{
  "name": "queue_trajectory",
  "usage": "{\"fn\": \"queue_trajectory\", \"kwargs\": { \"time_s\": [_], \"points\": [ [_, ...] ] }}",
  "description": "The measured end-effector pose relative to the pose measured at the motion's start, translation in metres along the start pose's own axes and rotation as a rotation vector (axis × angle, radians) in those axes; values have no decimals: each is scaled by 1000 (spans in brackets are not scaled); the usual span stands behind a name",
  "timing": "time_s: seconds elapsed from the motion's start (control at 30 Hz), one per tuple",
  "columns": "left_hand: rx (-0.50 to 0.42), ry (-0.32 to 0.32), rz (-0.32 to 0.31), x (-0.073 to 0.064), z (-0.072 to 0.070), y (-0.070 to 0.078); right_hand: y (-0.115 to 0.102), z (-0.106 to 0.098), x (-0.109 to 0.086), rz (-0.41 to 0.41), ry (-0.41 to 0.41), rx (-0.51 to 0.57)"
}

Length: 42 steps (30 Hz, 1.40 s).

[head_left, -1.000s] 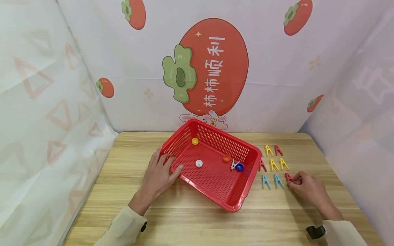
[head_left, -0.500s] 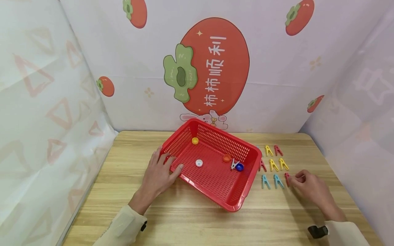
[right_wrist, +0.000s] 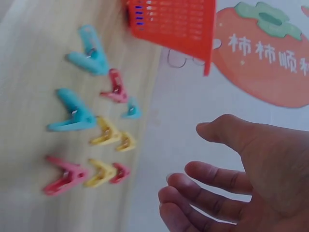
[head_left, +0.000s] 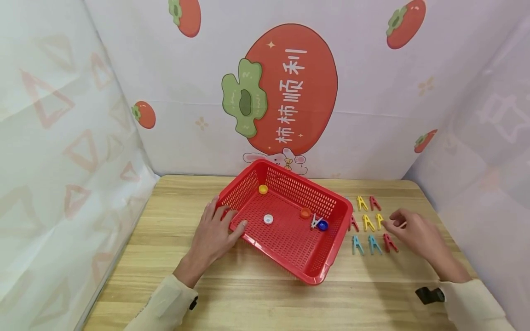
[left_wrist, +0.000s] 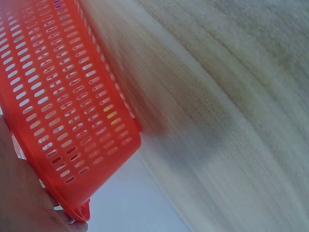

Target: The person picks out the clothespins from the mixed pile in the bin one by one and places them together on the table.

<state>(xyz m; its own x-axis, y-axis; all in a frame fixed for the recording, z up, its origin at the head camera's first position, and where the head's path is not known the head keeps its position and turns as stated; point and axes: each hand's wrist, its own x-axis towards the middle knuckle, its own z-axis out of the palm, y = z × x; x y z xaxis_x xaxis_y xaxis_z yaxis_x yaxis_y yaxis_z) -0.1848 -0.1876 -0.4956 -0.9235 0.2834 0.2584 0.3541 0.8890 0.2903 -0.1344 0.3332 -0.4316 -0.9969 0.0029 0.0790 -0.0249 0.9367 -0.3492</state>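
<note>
A red perforated basket (head_left: 285, 269) stands at an angle on the table. My left hand (head_left: 213, 236) holds its left front corner, fingers over the rim. Inside lie small bottle caps: yellow (head_left: 262, 189), white (head_left: 268, 219), orange (head_left: 305, 212) and blue (head_left: 322, 225). A white clothespin (head_left: 314, 221) lies against the blue cap. My right hand (head_left: 418, 232) hovers by a yellow clothespin (head_left: 379, 221), with relaxed fingers and nothing held. In the right wrist view its thumb and fingers are apart. Beside it lies a red clothespin (head_left: 390, 242), nearest the table's front in its column.
More clothespins lie in rows right of the basket: blue (head_left: 358, 245), another blue (head_left: 374, 244), yellow (head_left: 367, 223), red (head_left: 353, 223), yellow (head_left: 362, 203) and red (head_left: 375, 202). The basket wall partly hides another blue one. A printed cloth (head_left: 207, 55) stands behind the table (head_left: 186, 197).
My right hand has let go of the red clothespin in the front row and moved back toward the middle row's yellow one. My left hand stays on the basket.
</note>
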Motion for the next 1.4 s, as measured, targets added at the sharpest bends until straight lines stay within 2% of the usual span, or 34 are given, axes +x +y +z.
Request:
{"fn": "queue_trajectory", "kwargs": {
  "time_s": [0.23,0.37,0.5,0.63,0.77,0.97,1.27,1.4],
  "points": [
    [-8,4,-2,0,1,-1,-37,-20,22,-102,-19,-34],
    [-6,8,3,1,1,-1,-60,-30,35,-146,-57,-45],
    [1,16,19,2,0,0,-81,-35,46,-173,-117,-15],
    [6,14,20,2,-2,0,-102,-37,59,-204,-221,37],
    [4,8,11,1,-2,-1,-121,-35,76,-208,-359,89],
    [-6,1,11,0,-2,0,-141,-26,95,-141,-521,108],
    [-2,7,7,1,-1,-1,-157,-5,118,-145,-654,53],
    [-6,6,3,1,0,-2,-160,10,127,-108,-710,50]
  ]
}}
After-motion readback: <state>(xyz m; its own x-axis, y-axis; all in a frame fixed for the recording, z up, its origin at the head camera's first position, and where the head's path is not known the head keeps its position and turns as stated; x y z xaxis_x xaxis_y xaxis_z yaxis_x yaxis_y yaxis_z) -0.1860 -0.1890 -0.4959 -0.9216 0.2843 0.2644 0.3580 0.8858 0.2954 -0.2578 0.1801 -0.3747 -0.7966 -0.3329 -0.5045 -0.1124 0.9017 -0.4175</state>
